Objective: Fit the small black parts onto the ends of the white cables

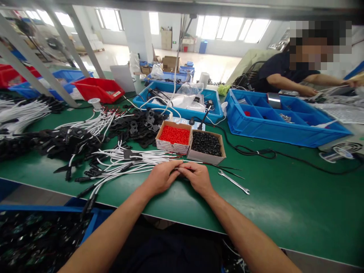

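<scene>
Left hand (pixel 161 176) and right hand (pixel 198 177) clenched, contents hidden, over green table (pixel 273 212), windows (pixel 231 28) beyond.

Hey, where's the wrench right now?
In the head view, the wrench lies on the green table, just right of your right hand, nearer you than the box of black pieces.

**White cables (pixel 148 154) bundled loosely**

They lie on the green tabletop (pixel 273 201), black connectors (pixel 91 173) fanned out at their left ends. Thin dark wires (pixel 231 173) extend right. The handheld dark piece (pixel 179 169) is mostly hidden.
</scene>
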### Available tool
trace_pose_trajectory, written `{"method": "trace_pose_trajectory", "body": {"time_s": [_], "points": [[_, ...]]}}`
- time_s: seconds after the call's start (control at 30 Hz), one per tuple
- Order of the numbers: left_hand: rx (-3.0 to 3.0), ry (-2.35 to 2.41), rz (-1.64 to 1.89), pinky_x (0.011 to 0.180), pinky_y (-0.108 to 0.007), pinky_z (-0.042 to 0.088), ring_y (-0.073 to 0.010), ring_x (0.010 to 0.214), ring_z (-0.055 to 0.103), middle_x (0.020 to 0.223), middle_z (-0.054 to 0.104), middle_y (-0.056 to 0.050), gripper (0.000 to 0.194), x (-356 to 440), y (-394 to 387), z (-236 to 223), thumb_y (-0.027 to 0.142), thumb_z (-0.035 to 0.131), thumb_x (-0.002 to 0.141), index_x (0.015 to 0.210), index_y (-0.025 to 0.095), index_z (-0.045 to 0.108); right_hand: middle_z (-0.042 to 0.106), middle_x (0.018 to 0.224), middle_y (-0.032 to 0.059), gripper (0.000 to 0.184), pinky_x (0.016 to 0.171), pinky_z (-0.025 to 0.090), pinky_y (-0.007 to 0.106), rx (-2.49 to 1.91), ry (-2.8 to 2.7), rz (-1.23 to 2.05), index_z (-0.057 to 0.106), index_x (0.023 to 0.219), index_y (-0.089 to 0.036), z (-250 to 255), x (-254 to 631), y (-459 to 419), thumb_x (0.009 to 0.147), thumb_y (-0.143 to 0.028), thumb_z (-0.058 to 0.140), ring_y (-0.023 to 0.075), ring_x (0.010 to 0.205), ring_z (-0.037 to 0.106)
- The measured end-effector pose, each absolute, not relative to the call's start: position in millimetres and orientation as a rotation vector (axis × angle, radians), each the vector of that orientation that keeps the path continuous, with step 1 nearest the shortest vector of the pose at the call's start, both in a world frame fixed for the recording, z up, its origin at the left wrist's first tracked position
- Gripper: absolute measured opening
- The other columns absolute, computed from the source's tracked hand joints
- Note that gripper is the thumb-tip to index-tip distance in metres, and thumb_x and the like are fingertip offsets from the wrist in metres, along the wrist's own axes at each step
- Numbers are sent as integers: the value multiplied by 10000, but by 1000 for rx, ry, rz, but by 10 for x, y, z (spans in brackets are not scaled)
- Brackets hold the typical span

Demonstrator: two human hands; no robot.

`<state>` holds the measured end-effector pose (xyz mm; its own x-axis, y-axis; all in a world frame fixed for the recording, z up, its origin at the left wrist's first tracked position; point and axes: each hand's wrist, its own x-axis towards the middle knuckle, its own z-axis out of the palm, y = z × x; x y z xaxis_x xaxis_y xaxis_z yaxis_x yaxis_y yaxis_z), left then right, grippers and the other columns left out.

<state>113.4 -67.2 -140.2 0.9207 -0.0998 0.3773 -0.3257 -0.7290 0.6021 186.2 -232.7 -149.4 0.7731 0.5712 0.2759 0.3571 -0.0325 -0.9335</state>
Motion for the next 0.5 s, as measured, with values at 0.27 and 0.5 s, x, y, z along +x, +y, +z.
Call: {"method": "trace_pose_trajectory", "body": {"time_s": [0.27,0.5], "points": [[2149,-151,392,916,-267,485,-142,1013,647,1094,693,-8,245,1119,-503,-1522,300,490,964,1144,238,645,708,925,65,258,695,471,332,-2124,-672,-446,743,953,-215,-921,2378,-2664,877,-426,615,207,783,637],[2209,-193,468,895,-259,473,-134,985,645,1057,702,9,212,1135,-519,-1595,320,539,945,1085,248,681,687,783,49,350,534,284,272,-3037,-1013,50,747,765,-262,-600,3004,-2549,744,-596,646,197,668,570]]}}
